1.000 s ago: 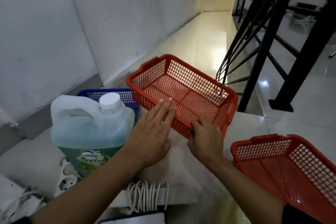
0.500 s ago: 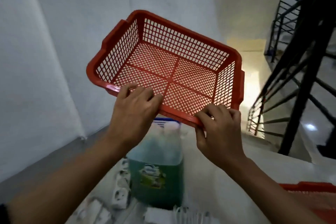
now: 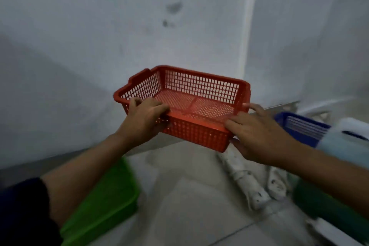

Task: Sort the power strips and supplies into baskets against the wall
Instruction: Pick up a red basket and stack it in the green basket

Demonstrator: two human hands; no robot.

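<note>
Both hands grip the red basket [image 3: 187, 104] by its near rim, left hand [image 3: 144, 119] and right hand [image 3: 257, 134] curled tight, holding it above the floor near the wall [image 3: 139, 26]. Placement step: lower it against the wall; power strips [image 3: 249, 181] lie below it.

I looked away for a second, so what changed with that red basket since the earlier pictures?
The red mesh basket went from the floor up into the air and over toward the white wall. The left hand, flat beside it at first, took hold of its rim. The right hand kept its grip throughout, and the basket stayed empty.
</note>
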